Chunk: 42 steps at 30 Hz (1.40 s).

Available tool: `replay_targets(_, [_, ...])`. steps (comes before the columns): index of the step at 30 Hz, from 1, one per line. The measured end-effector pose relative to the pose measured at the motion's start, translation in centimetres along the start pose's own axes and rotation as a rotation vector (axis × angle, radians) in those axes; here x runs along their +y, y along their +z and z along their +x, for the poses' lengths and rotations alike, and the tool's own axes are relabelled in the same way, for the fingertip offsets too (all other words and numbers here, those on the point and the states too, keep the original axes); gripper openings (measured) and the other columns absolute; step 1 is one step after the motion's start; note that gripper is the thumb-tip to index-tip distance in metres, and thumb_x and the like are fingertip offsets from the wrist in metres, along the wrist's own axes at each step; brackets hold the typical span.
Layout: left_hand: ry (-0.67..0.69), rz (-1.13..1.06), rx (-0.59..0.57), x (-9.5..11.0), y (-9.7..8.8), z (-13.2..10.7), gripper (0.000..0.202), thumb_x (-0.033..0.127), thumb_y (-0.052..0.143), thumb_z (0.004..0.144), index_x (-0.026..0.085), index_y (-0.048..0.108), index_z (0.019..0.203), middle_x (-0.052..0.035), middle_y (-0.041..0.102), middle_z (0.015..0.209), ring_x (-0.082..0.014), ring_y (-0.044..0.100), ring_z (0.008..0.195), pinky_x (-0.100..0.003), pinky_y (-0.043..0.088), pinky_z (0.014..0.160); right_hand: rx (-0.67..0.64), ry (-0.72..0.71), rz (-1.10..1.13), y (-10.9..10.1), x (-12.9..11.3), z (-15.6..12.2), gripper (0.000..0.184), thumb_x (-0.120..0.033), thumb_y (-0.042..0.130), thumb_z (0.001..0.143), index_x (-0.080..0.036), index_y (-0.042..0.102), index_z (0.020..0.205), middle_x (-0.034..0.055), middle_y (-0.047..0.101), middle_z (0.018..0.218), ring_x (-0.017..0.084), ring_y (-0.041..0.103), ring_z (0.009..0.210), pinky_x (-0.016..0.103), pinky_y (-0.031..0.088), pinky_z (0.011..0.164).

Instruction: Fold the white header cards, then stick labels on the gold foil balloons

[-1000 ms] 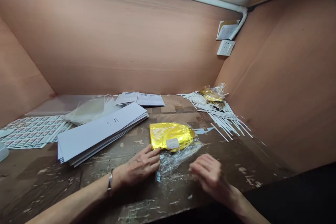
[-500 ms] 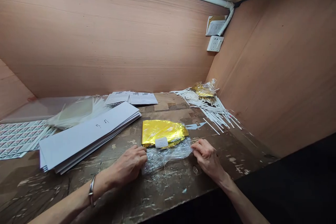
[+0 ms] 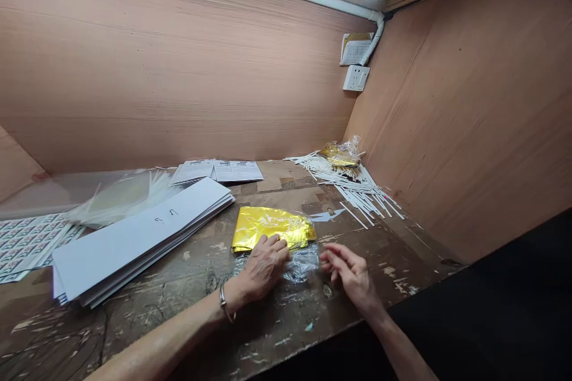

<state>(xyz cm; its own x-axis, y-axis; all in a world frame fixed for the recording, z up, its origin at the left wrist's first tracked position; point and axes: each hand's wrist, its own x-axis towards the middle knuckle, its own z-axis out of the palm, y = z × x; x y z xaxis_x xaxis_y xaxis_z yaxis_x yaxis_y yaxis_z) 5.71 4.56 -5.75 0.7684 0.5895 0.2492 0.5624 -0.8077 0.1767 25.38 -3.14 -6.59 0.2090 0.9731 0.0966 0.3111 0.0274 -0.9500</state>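
Gold foil [image 3: 268,227] just right of the white card stack [image 3: 143,238]: probably light, soft, slippery, best held through clear film [image 3: 302,265]; left hand [image 3: 264,268] flat on top, unclenched; right hand [image 3: 349,271] released nearby

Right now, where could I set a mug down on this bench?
Bare wood lies right of the right hand, below the white sticks; a strip runs between the card stack and gold foil. The back is crowded.

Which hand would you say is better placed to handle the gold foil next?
Probably the left hand: it rests on the gold foil; the right hand sits beside the clear plastic.
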Motion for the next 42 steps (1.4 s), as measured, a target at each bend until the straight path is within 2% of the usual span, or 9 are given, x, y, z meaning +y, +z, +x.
replay_targets(6, [-0.063, -0.147, 0.216, -0.5, -1.2, 0.8, 0.029, 0.021, 0.033, 0.088, 0.016, 0.052, 0.066, -0.0031, 0.056, 0.066, -0.0129, 0.048, 0.064, -0.024, 0.034, 0.060, -0.107, -0.051, -0.112, 0.4, -1.6, 4.0, 0.042, -0.035, 0.058, 0.071, -0.016, 0.053, 0.108, 0.0055, 0.059, 0.095, 0.014, 0.055, 0.071, 0.023, 0.042, 0.060])
replay_targets(10, [0.194, -0.066, 0.093, 0.6, -0.8, -0.3, 0.022, 0.019, 0.036, 0.086, 0.016, 0.053, 0.071, -0.0028, 0.056, 0.069, -0.0137, 0.047, 0.065, -0.026, 0.033, 0.061, -0.242, -0.172, -0.373, 1.3, -1.4, 4.6, 0.022, -0.021, 0.059, 0.068, -0.017, 0.060, 0.089, -0.0019, 0.056, 0.066, 0.012, 0.049, 0.061, 0.022, 0.036, 0.057])
replay_targets(14, [0.287, -0.087, 0.002, 1.3, -0.5, -1.1, 0.022, 0.026, 0.039, 0.086, 0.017, 0.052, 0.072, -0.0030, 0.057, 0.073, -0.0146, 0.049, 0.070, -0.029, 0.036, 0.070, -0.250, -0.271, -0.565, 1.8, -0.9, 4.0, 0.008, -0.011, 0.052, 0.069, -0.016, 0.059, 0.070, -0.0002, 0.056, 0.067, 0.012, 0.050, 0.065, 0.023, 0.034, 0.061])
replay_targets(19, [0.044, -0.237, 0.203, -2.9, -2.7, -1.8, 0.026, 0.035, 0.040, 0.086, 0.015, 0.053, 0.098, -0.0099, 0.058, 0.100, -0.0193, 0.050, 0.095, -0.033, 0.039, 0.083, -0.129, -0.321, -0.598, 1.3, -0.6, 4.1, 0.015, -0.010, 0.042, 0.075, -0.016, 0.052, 0.065, 0.0041, 0.054, 0.070, 0.014, 0.049, 0.067, 0.026, 0.035, 0.063])
replay_targets(23, [-0.071, -0.221, 0.046, -6.6, -4.0, -4.2, 0.048, 0.049, 0.055, 0.073, 0.017, 0.050, 0.109, -0.0116, 0.049, 0.119, -0.0250, 0.041, 0.112, -0.040, 0.035, 0.093, -0.031, -0.332, -0.479, 0.6, -0.1, 4.9, 0.014, -0.019, 0.043, 0.077, -0.016, 0.053, 0.067, 0.0046, 0.054, 0.071, 0.016, 0.050, 0.067, 0.028, 0.037, 0.063])
replay_targets(30, [-0.117, -0.193, -0.108, -5.2, -3.3, -6.0, 0.073, 0.054, 0.058, 0.068, 0.018, 0.036, 0.127, -0.0141, 0.034, 0.135, -0.0307, 0.023, 0.126, -0.049, 0.025, 0.098, 0.093, -0.178, -0.136, 0.9, 0.2, 5.9, 0.015, -0.030, 0.050, 0.073, -0.016, 0.055, 0.067, 0.0010, 0.053, 0.061, 0.014, 0.050, 0.055, 0.025, 0.039, 0.053])
replay_targets(35, [-0.023, -0.168, -0.013, -3.7, -2.7, -5.0, 0.017, 0.025, 0.044, 0.082, 0.019, 0.060, 0.086, -0.0070, 0.055, 0.113, -0.0226, 0.042, 0.111, -0.043, 0.028, 0.094, 0.151, -0.092, 0.043, 1.1, 0.2, 6.7, 0.021, -0.036, 0.056, 0.068, -0.016, 0.055, 0.067, -0.0020, 0.049, 0.053, 0.012, 0.044, 0.050, 0.024, 0.036, 0.049])
replay_targets(39, [-0.197, -0.376, 0.188, -3.8, -3.0, -3.8, 0.022, 0.017, 0.042, 0.078, 0.015, 0.055, 0.060, -0.0069, 0.062, 0.089, -0.0165, 0.053, 0.085, -0.031, 0.039, 0.079, 0.173, -0.059, 0.022, 0.9, 0.0, 7.1, 0.025, -0.040, 0.055, 0.069, -0.015, 0.057, 0.071, 0.0000, 0.051, 0.058, 0.012, 0.045, 0.050, 0.025, 0.037, 0.048])
replay_targets(42, [-0.380, -0.661, 0.261, -4.4, -4.3, -2.5, 0.016, 0.020, 0.047, 0.072, 0.014, 0.056, 0.060, -0.0028, 0.060, 0.070, -0.0127, 0.052, 0.066, -0.024, 0.040, 0.063, 0.300, -0.280, -0.277, 0.7, -1.8, 6.1, 0.029, -0.038, 0.047, 0.078, -0.014, 0.060, 0.085, 0.0077, 0.056, 0.078, 0.018, 0.052, 0.066, 0.030, 0.042, 0.059])
